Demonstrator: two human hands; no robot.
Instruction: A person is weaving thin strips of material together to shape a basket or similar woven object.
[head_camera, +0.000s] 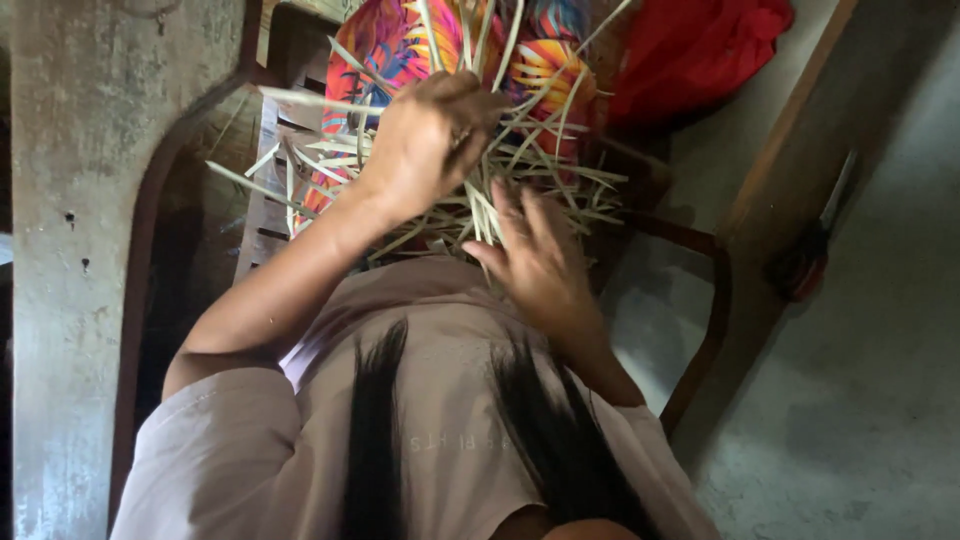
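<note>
The right hand (540, 255) is closest to the body, its fingers spread flat against the near side of the bundle of pale strips (470, 190). A bit farther, the left hand (430, 135) has its fingers closed around some strips. The strips fan out every way. Behind lies bright cloth (400, 50).

The loose strips (520, 190) are pale straw-green, fanned out over a cloth (400, 50) printed in bright orange, pink, yellow and blue leaf-like swirls. Just to the right of that cloth lies a plain red fabric (700, 50), and below the cloth the person's shirt (440, 400) is a dusty pinkish beige, crossed by two locks of black hair (375, 440). The chair frame (700, 330) around the cloth is dark brown wood, against a mottled grey floor (870, 400).
</note>
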